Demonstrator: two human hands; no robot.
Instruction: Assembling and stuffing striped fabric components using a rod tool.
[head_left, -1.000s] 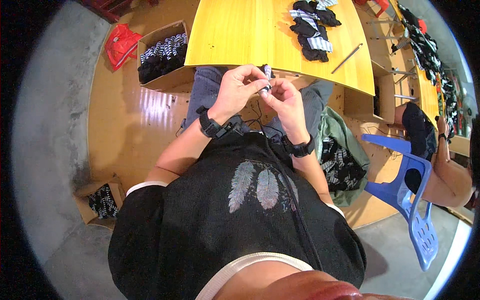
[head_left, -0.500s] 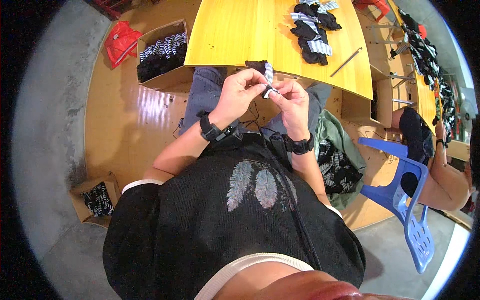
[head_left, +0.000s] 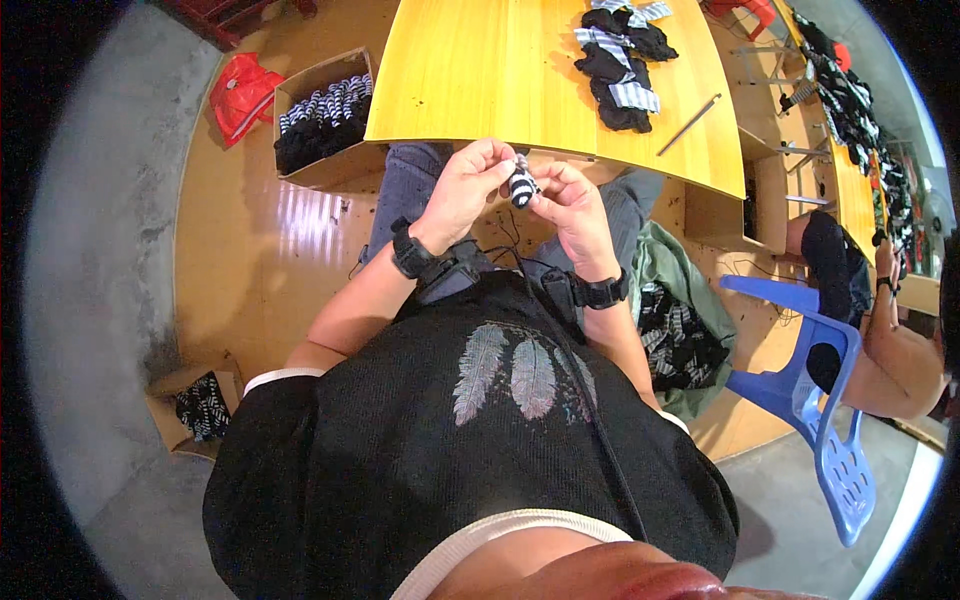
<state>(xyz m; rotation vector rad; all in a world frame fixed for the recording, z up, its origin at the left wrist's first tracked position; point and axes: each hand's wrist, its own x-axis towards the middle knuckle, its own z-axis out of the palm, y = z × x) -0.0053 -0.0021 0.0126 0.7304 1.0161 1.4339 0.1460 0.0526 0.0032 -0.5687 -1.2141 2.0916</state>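
Observation:
Just off the near edge of the yellow table (head_left: 480, 70), a small black-and-white striped knitted piece (head_left: 522, 190) is held between both hands. My left hand (head_left: 468, 192) pinches its upper left side between thumb and fingers. On the other side, my right hand (head_left: 576, 210) grips it with thumb and forefinger. The piece looks rolled or bunched, and its far end is partly hidden by my fingers. Several black fabric bundles with grey-striped bands (head_left: 620, 70) lie in a row on the table. Right of them rests a thin metal rod (head_left: 689, 124).
A cardboard box (head_left: 325, 172) of striped pieces stands left of the table, beside a red bag (head_left: 240, 97). Another small box (head_left: 170, 405) sits lower left. On my right are a green sack (head_left: 665, 260), a blue plastic stool (head_left: 800, 385) and another person's arm (head_left: 905, 370).
The striped piece now shows its stripes between my fingers; before, a black part was pinched there. The black and grey-striped bundle at the table's near edge no longer lies there.

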